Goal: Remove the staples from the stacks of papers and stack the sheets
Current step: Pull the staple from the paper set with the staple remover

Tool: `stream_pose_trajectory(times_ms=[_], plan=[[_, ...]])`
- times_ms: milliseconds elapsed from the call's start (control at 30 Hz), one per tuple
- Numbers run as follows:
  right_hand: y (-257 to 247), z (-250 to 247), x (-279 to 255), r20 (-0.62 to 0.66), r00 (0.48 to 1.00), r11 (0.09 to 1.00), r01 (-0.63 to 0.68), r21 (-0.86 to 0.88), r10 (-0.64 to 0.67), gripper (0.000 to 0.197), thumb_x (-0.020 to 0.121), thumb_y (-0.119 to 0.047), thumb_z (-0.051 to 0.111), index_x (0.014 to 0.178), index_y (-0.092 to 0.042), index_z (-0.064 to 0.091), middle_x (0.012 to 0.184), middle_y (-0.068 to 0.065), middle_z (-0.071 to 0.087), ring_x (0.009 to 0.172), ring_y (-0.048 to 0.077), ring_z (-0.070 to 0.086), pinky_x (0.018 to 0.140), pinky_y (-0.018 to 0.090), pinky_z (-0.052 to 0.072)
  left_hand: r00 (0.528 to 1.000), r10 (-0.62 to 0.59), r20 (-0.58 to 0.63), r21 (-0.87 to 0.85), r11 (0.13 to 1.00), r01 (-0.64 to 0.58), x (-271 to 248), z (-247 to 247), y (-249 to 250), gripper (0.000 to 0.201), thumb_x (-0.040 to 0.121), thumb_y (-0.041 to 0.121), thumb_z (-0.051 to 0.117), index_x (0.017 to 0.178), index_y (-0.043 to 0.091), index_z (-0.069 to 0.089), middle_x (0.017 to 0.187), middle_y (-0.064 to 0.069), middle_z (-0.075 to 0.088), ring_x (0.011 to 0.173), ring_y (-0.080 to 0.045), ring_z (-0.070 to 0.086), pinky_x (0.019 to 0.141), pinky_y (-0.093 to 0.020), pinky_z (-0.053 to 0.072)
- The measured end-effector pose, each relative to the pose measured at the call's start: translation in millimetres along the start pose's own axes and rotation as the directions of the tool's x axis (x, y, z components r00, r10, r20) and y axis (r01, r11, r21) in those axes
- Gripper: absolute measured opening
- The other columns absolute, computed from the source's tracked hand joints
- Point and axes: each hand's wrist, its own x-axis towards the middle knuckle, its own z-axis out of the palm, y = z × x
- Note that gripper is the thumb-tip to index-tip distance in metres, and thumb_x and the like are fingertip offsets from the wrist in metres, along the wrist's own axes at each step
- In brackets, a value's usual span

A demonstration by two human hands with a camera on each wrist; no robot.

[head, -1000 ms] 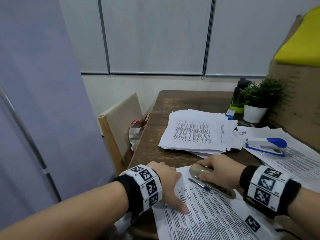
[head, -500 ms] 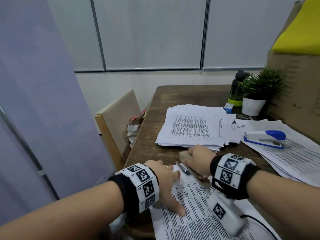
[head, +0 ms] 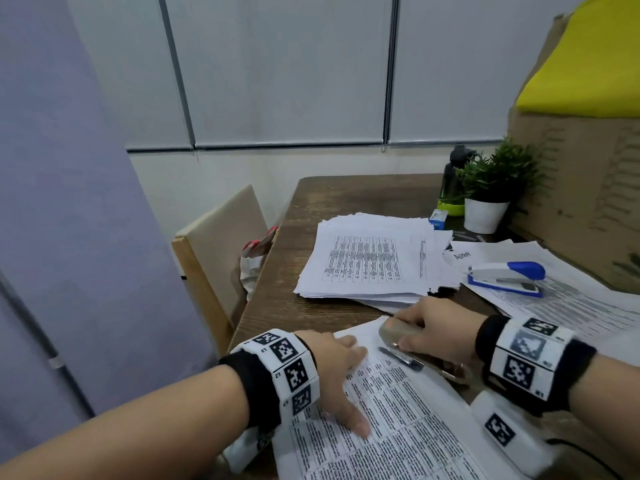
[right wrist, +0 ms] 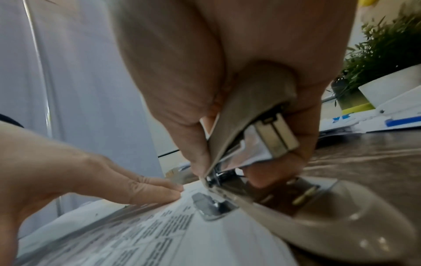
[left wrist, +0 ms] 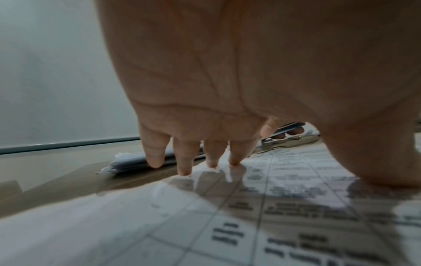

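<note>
The right hand (head: 434, 332), clenched round the beige stapler (right wrist: 257, 144), has swung back off the printed stack (head: 398, 417), its metal tongue beside the corner; the left hand (head: 332, 368) presses flat there. Likely repositioning for prying.

Right hand (head: 436, 332) grips beige stapler (head: 398, 332) on printed sheet (head: 415, 410).

An office nook. A wooden desk (head: 346, 195) stands against pale wall panels, loaded with printed papers (head: 367, 261) in loose stacks, a blue stapler (head: 505, 277), a small box (head: 438, 214), a potted plant (head: 491, 192) and a dark bottle (head: 452, 178). A padded chair (head: 214, 247) is pushed in at its left side, and a large cardboard box (head: 581, 188) sits at the right.
</note>
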Motion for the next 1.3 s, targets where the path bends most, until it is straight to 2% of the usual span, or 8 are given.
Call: stream_pose_trajectory(times_ms=[233, 433, 633, 800, 867, 1000, 1167, 1300], plan=[[-4.3, 10.3, 19.2, -0.004, 1.0, 1.0, -0.005, -0.007, 0.005, 0.026, 0.089, -0.032, 0.054, 0.102, -0.014, 0.066, 0.098, 0.003, 0.068, 0.093, 0.018, 0.062, 0.082, 0.028, 0.049, 0.998, 0.041, 0.057, 0.046, 0.998, -0.043, 4.7, 2.3, -2.2, 0.113, 0.075, 0.082, 0.053, 0.157, 0.028, -0.004, 0.165, 0.005, -0.005, 0.151, -0.027, 0.011, 0.121, -0.048, 0.019], [-19.0, 15.2, 37.7, -0.029, 0.993, 0.973, -0.102, 0.208, 0.111, 0.025, 0.091, -0.028, 0.053, 0.088, -0.006, 0.064, 0.072, 0.005, 0.062, 0.058, 0.018, 0.058, 0.053, 0.026, 0.049, 0.996, 0.042, 0.083, 0.055, 0.997, -0.046, 6.5, -1.2, -1.1, 0.112, 0.076, 0.08, 0.054, 0.156, 0.027, -0.003, 0.165, 0.004, -0.005, 0.151, -0.029, 0.009, 0.121, -0.05, 0.018], [-24.0, 7.8, 40.2, -0.084, 0.989, 0.938, -0.089, 0.336, 0.124, 0.02, 0.089, -0.028, 0.059, 0.083, -0.011, 0.066, 0.062, 0.005, 0.062, 0.051, 0.019, 0.055, 0.056, 0.03, 0.05, 0.997, 0.002, 0.076, 0.001, 1.0, -0.002, 5.5, -4.2, -11.3, 0.113, 0.072, 0.078, 0.061, 0.157, 0.031, 0.002, 0.165, 0.009, -0.002, 0.151, -0.023, 0.013, 0.119, -0.046, 0.019], [-36.6, -5.6, 15.7, -0.067, 0.995, 0.778, -0.013, 0.629, 0.071, 0.014, 0.087, -0.013, 0.055, 0.096, -0.021, 0.064, 0.076, 0.016, 0.064, 0.046, 0.022, 0.05, 0.054, 0.033, 0.046, 0.958, -0.255, -0.131, -0.217, 0.95, 0.224, -0.3, -16.5, -27.7, 0.087, 0.082, 0.061, 0.065, 0.15, 0.018, 0.032, 0.148, -0.005, 0.044, 0.129, -0.025, 0.048, 0.105, -0.041, 0.045], [-45.4, -9.1, 11.2, -0.127, 0.992, 0.76, 0.071, 0.647, 0.015, 0.027, 0.085, -0.004, 0.053, 0.102, -0.023, 0.064, 0.073, 0.017, 0.066, 0.045, 0.02, 0.05, 0.05, 0.029, 0.045, 0.892, -0.373, -0.256, -0.492, 0.845, 0.212, -0.7, -24.8, -36.4, 0.077, 0.084, 0.056, 0.068, 0.141, 0.013, 0.041, 0.132, -0.005, 0.06, 0.116, -0.022, 0.059, 0.097, -0.037, 0.049], [-74.2, -12.2, 6.5, -0.243, 0.967, 0.732, 0.223, 0.644, -0.081, 0.025, 0.087, -0.006, 0.056, 0.106, -0.018, 0.068, 0.074, 0.006, 0.068, 0.054, 0.015, 0.062, 0.049, 0.026, 0.051, 0.872, -0.423, -0.247, -0.932, 0.349, -0.095, -6.1, -25.4, -42.7, 0.037, 0.082, 0.01, 0.079, 0.113, 0.002, 0.06, 0.084, -0.011, 0.075, 0.072, -0.025, 0.072, 0.079, -0.043, 0.061], [-114.3, -9.8, 14.2, -0.213, 0.952, 0.816, 0.3, 0.495, -0.221, 0.023, 0.08, -0.01, 0.058, 0.097, -0.023, 0.067, 0.08, 0.006, 0.069, 0.06, 0.017, 0.06, 0.059, 0.034, 0.054, 0.847, -0.469, -0.249, -0.968, 0.14, -0.207, -26.9, -8.0, -61.1, 0.013, 0.089, -0.014, 0.059, 0.085, -0.003, 0.063, 0.061, -0.012, 0.068, 0.054, -0.023, 0.068, 0.061, -0.035, 0.061], [-152.6, 4.1, 24.3, -0.173, 0.936, 0.875, 0.348, 0.336, -0.305, 0.007, 0.087, -0.017, 0.054, 0.083, -0.022, 0.058, 0.07, -0.006, 0.057, 0.061, 0.01, 0.05, 0.05, 0.017, 0.036, 0.846, -0.511, -0.152, -0.986, 0.015, -0.168, -43.1, 15.7, -89.2, 0.018, 0.095, -0.013, 0.046, 0.084, -0.009, 0.06, 0.067, -0.022, 0.062, 0.051, -0.025, 0.065, 0.052, -0.034, 0.06]])
